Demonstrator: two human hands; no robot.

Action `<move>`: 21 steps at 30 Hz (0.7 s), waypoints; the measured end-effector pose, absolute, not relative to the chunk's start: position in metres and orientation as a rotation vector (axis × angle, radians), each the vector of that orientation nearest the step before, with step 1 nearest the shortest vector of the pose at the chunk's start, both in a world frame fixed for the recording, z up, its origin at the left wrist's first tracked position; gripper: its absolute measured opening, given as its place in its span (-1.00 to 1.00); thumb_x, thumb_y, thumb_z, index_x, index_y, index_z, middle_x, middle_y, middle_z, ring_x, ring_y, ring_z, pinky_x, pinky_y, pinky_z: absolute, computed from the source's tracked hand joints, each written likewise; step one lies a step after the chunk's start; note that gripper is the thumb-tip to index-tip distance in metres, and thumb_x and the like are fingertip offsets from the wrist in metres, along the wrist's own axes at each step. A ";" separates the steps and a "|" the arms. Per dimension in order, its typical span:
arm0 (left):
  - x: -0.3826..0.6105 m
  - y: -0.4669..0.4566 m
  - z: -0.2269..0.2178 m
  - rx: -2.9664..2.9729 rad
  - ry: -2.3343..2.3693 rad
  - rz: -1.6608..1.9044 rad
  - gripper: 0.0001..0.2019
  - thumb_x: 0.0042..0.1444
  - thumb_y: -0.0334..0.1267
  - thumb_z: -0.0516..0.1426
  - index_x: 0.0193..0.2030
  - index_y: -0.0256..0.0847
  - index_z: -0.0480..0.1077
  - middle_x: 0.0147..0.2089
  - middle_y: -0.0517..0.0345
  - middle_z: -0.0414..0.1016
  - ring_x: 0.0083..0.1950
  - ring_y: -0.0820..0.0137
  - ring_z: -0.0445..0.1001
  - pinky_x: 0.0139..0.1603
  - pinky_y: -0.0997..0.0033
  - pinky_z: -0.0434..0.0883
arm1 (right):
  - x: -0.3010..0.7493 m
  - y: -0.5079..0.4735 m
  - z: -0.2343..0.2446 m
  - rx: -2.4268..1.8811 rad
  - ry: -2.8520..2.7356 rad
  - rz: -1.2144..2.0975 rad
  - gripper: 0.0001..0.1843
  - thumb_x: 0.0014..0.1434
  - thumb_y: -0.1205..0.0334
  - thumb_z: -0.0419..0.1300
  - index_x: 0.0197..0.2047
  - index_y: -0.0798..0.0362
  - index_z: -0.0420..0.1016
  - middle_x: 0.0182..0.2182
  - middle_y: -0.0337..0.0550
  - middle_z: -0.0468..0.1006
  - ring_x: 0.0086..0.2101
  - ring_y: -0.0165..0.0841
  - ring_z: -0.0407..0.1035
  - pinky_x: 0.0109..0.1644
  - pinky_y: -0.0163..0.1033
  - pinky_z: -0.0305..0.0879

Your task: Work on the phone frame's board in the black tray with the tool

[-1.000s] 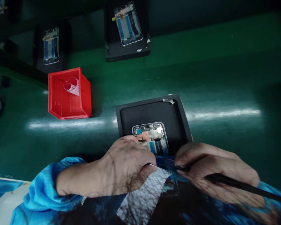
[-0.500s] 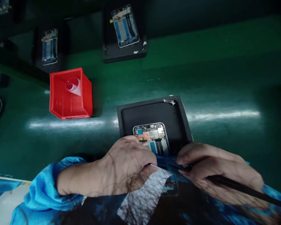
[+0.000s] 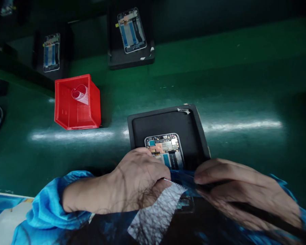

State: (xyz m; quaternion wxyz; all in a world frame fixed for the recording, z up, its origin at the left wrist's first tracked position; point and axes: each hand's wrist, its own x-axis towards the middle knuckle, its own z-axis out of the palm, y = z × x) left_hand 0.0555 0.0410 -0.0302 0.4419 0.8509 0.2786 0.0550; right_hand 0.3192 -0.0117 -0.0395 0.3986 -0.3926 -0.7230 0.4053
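My left hand (image 3: 140,180) is closed, with a whitish sheet (image 3: 156,216) that has a toothed edge pinched at its thumb. It lies over the left side of an opened phone (image 3: 165,146), whose circuit board and blue-striped battery bay show. The phone rests in a black tray (image 3: 137,126); its lower end is hidden by my hands. To the right, my right hand (image 3: 244,190) is closed around dark tweezers (image 3: 260,211). The tweezers' tips are too dark and blurred to make out.
A red bin (image 3: 78,109) with a curled, perforated white sheet (image 3: 81,93) inside stands on the green bench (image 3: 244,85) to the left. At the back, opened phones lie on black trays, one at centre (image 3: 132,30) and one at left (image 3: 51,52).
My right hand has shifted slightly right and down with the tweezers. The left hand and the near phone stay put. The phones at the back have slid a little left.
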 end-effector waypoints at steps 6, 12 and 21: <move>0.056 0.036 -0.035 2.183 0.690 0.175 -0.81 0.36 -0.31 0.17 -0.33 -0.07 0.44 -0.42 0.40 0.63 -0.40 0.44 0.52 0.02 0.35 0.42 | 0.318 -0.008 -0.039 -1.199 -1.623 1.048 -0.77 0.25 0.28 0.37 -0.39 -0.17 0.46 -0.45 -0.28 0.64 -0.48 -0.33 0.62 -0.35 -0.26 0.68; 0.058 0.029 -0.035 2.296 0.678 0.207 -0.81 0.30 -0.38 0.19 -0.35 -0.08 0.39 -0.41 0.37 0.61 -0.40 0.43 0.52 0.16 0.37 0.43 | 0.314 -0.004 -0.042 -1.139 -1.555 1.211 -0.77 0.17 0.38 0.40 -0.39 -0.13 0.50 -0.46 -0.30 0.65 -0.48 -0.35 0.61 -0.39 -0.27 0.65; 0.059 0.029 -0.031 2.432 0.637 0.276 -0.92 0.20 -0.37 0.18 -0.31 -0.13 0.43 -0.39 0.35 0.55 -0.40 0.45 0.54 0.14 0.36 0.47 | 0.313 -0.005 -0.041 -1.111 -1.536 1.255 -0.76 0.17 0.40 0.39 -0.39 -0.14 0.50 -0.46 -0.28 0.66 -0.47 -0.34 0.62 -0.37 -0.27 0.65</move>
